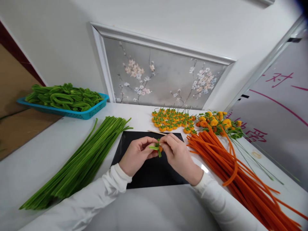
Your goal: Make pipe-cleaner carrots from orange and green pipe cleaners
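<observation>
My left hand [137, 154] and my right hand [176, 153] meet over a black mat [149, 173] on the white table. Both pinch a small green pipe-cleaner piece [156, 148] with a bit of orange showing behind it. The fingers of each hand are closed round it. A thin wooden stick [156, 132] pokes out above my hands. White sleeves cover both forearms.
A long bundle of green pipe cleaners [79, 163] lies left of the mat, and orange pipe cleaners [240, 173] lie right. Finished small orange pieces with green tops [170, 120] and yellow ones on stems [218, 123] sit behind. A blue basket [79, 113] holds bent green pieces.
</observation>
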Demonstrator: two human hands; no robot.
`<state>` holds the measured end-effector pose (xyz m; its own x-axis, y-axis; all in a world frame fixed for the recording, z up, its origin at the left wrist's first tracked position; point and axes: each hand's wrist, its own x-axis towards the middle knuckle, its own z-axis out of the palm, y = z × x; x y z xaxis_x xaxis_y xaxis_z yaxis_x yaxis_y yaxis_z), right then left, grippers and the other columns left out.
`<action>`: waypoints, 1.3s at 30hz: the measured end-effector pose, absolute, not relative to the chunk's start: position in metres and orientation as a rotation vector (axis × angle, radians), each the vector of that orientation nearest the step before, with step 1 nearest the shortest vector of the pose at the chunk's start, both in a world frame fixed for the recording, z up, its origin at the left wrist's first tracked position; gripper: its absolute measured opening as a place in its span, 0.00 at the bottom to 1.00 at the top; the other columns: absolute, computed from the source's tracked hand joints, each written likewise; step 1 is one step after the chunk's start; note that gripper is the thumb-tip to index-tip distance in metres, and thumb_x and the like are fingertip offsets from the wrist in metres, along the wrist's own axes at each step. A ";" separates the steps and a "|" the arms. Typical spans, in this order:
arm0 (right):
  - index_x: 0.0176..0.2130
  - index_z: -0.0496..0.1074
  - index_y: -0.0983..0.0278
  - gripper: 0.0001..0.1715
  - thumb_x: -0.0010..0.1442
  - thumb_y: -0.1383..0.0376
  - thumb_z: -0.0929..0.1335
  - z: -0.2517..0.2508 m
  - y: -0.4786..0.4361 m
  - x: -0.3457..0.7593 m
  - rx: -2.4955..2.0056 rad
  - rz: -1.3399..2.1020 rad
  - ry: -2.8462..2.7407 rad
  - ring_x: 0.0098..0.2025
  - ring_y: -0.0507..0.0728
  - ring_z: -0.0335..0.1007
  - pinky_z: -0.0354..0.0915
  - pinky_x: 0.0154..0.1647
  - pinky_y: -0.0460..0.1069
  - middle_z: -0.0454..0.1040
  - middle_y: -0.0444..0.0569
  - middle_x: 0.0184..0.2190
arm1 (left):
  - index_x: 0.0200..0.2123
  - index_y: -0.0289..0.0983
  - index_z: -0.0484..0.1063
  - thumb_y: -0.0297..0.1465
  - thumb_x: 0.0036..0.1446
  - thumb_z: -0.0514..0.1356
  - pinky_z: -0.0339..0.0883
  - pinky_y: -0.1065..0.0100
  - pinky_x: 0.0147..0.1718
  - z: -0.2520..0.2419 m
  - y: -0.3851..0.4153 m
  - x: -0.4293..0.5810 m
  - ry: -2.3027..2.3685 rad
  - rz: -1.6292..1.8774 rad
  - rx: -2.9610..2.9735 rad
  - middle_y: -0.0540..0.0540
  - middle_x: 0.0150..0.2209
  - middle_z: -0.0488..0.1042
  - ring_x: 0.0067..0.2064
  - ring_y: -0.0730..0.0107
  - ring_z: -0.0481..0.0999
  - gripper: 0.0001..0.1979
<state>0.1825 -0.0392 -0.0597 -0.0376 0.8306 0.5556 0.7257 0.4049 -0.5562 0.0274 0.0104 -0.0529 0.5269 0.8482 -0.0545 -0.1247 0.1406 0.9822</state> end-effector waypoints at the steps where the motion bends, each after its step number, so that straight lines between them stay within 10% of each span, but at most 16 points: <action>1: 0.35 0.68 0.62 0.08 0.63 0.68 0.61 -0.059 -0.039 0.184 -1.356 0.205 -1.749 0.36 0.54 0.68 0.64 0.37 0.47 0.71 0.48 0.33 | 0.33 0.34 0.73 0.34 0.47 0.67 0.72 0.71 0.36 -0.053 0.010 0.027 0.741 0.804 1.197 0.49 0.31 0.74 0.33 0.75 0.74 0.12; 12: 0.37 0.65 0.61 0.05 0.57 0.65 0.66 -0.052 -0.045 0.178 -1.308 0.760 -1.493 0.26 0.52 0.73 0.67 0.23 0.44 0.71 0.43 0.26 | 0.38 0.36 0.72 0.34 0.47 0.66 0.71 0.69 0.37 -0.045 0.006 0.028 0.745 0.875 1.179 0.49 0.35 0.72 0.36 0.72 0.74 0.14; 29: 0.42 0.73 0.63 0.18 0.61 0.76 0.59 -0.054 -0.048 0.192 -1.474 -0.377 -1.999 0.40 0.56 0.70 0.65 0.39 0.48 0.73 0.51 0.40 | 0.32 0.33 0.70 0.32 0.45 0.68 0.72 0.69 0.38 -0.053 0.016 0.025 0.707 0.778 1.304 0.51 0.30 0.72 0.34 0.74 0.75 0.13; 39: 0.36 0.72 0.64 0.10 0.62 0.73 0.62 -0.052 -0.048 0.185 -1.510 -0.100 -1.967 0.30 0.54 0.66 0.59 0.30 0.45 0.71 0.48 0.31 | 0.31 0.33 0.69 0.27 0.49 0.62 0.68 0.70 0.34 -0.057 0.015 0.025 0.712 0.824 1.593 0.51 0.27 0.71 0.30 0.74 0.72 0.05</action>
